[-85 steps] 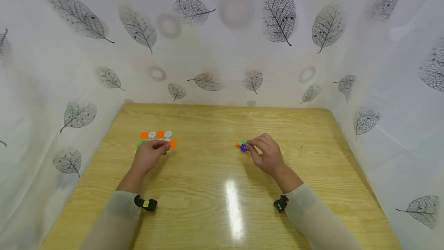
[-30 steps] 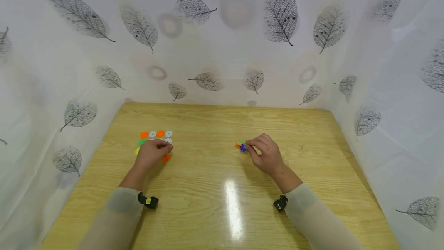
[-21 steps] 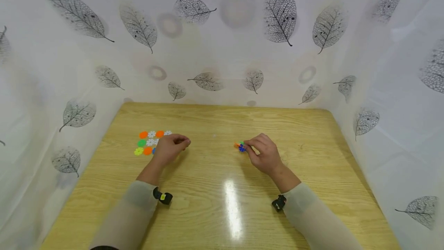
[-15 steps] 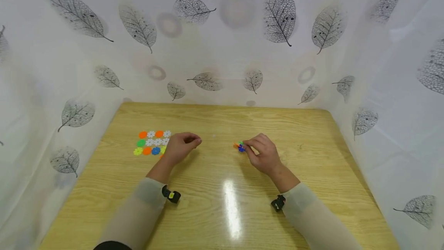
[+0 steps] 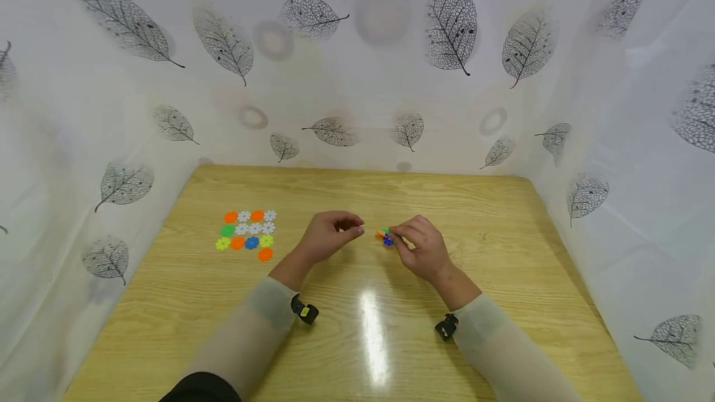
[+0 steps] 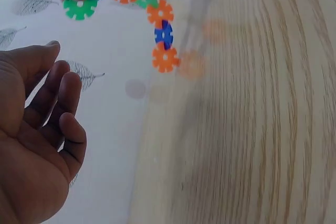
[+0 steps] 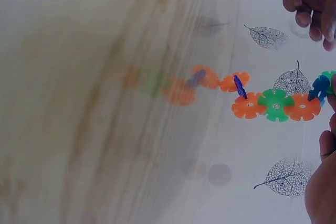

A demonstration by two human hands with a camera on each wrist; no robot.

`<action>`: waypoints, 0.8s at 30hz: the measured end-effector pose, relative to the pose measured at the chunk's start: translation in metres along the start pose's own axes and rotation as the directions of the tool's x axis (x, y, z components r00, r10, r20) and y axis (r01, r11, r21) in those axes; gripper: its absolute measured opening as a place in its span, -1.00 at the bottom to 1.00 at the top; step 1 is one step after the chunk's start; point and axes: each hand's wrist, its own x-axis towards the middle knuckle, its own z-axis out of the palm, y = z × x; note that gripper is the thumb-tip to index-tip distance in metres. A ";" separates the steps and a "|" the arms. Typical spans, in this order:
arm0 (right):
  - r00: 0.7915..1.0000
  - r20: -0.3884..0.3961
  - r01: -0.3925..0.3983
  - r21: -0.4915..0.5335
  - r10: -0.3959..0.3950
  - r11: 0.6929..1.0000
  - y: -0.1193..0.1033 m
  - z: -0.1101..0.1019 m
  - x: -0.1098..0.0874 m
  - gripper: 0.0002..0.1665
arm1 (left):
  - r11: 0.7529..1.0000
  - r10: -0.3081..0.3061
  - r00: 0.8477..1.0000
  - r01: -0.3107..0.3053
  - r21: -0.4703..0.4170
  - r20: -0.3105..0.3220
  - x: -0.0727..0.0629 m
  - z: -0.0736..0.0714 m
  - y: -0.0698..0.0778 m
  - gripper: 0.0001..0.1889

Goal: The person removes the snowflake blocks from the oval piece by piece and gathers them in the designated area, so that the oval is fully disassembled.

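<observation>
In the head view my right hand (image 5: 422, 247) pinches one end of a short chain of interlocking notched plastic discs (image 5: 388, 241). The left wrist view shows the right thumb and fingers on a green end disc (image 6: 80, 8), with orange, green and blue discs linked beyond it. The chain hangs in a curve, also seen in the right wrist view with a green disc (image 7: 275, 104) between two orange ones. My left hand (image 5: 329, 236) is just left of the chain, apart from it, its fingers loosely bent and nothing visible between them.
Loose notched discs lie flat in rows on the left of the wooden table (image 5: 313, 352): orange, white, green, yellow and blue. One orange disc (image 5: 265, 254) sits alone in front of the rows. A leaf-print curtain (image 5: 357, 79) surrounds the table's back and sides.
My left hand has moved right, away from the loose discs and towards the chain. The orange disc earlier at its fingertips is no longer there. The right hand has barely shifted.
</observation>
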 end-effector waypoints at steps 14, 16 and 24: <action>0.999 0.035 -0.009 0.001 0.009 1.000 -0.004 0.000 0.004 -0.69 | 0.982 0.163 0.985 -0.166 0.088 0.048 0.012 0.028 0.013 -0.89; 1.000 0.030 -0.007 0.002 0.007 1.000 -0.004 0.000 0.004 -0.81 | 0.981 0.161 0.986 -0.165 0.105 0.047 0.012 0.029 0.014 -0.91; 0.999 0.040 -0.015 0.017 0.015 1.000 -0.002 0.000 0.003 -0.64 | 0.986 0.136 0.990 -0.140 0.092 0.046 0.011 0.030 0.015 -0.94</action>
